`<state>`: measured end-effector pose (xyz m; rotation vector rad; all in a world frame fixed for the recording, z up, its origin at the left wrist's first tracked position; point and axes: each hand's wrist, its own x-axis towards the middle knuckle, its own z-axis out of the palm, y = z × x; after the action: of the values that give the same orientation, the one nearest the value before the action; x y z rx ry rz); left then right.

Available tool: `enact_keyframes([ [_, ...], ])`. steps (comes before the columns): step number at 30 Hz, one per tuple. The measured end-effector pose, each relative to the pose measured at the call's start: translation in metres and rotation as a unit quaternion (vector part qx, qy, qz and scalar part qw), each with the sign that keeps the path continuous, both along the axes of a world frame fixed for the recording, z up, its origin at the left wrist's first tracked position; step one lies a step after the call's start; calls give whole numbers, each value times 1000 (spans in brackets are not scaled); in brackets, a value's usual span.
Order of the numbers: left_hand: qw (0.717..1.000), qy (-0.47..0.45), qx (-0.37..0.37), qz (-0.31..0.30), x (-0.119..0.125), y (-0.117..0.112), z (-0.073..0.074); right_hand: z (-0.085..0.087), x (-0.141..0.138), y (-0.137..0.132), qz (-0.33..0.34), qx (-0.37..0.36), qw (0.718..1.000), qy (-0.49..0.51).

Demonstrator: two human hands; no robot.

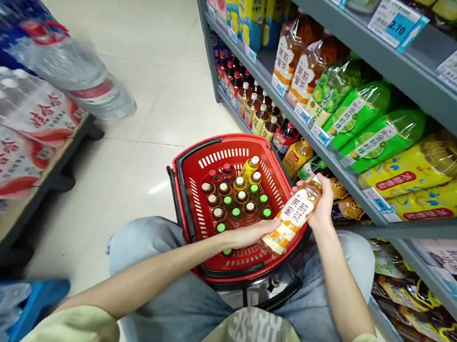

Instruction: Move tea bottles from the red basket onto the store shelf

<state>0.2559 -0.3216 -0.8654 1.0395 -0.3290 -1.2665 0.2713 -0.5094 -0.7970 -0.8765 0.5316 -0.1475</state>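
Note:
A bottle of amber tea (294,217) with a white and orange label lies tilted between both hands above the right rim of a red shopping basket (195,160). My right hand (323,204) wraps around its upper part near the cap. My left hand (252,232) grips its lower end. The basket stands on the floor between my knees and holds several upright bottles (236,196) with green, brown and yellow caps.
Grey shelves (406,67) on the right carry tea bottles, green and yellow drink packs and blue price tags. Small bottles (256,111) fill the lower shelf beside the basket. Shrink-wrapped water packs (12,115) are stacked on the left. Pale floor tiles (150,63) run ahead.

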Motion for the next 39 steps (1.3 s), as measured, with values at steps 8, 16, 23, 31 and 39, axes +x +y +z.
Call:
enact_keyframes([
  [8,998,19,-22,-59,-14,5,10,4,-3,8,91,-13,996,-19],
  [16,994,12,-36,-103,-17,6,14,2,-6,16,180,-18,983,-37],
  [23,996,-68,21,-61,-15,5,13,-2,-3,22,133,-60,989,-21],
  [31,988,-141,52,-24,19,7,21,-6,8,14,4,-63,998,-10],
  [39,950,-294,84,57,55,17,28,-5,-2,14,29,-182,981,-63],
])
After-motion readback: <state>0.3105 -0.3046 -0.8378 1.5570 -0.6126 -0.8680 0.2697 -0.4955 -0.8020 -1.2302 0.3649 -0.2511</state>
